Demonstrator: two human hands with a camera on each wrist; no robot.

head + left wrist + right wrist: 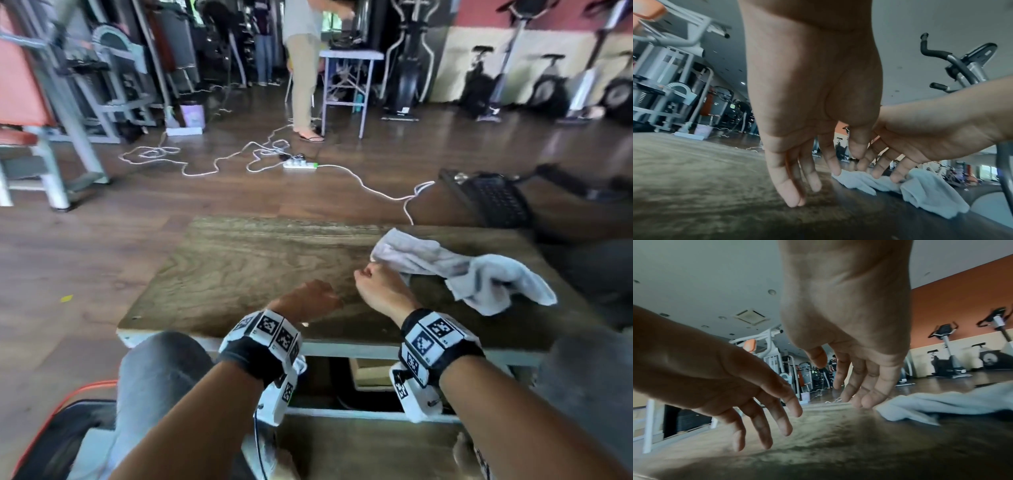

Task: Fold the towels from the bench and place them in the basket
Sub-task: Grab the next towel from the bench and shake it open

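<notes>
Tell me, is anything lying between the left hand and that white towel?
Only the right hand, held open beside the towel. The left hand hovers over bare wooden bench top; the head view shows it best.

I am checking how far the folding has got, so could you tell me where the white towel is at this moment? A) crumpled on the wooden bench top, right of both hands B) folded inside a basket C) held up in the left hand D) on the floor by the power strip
A: the towel lies bunched on the bench, with the right hand beside its near end and the left hand empty.
</notes>
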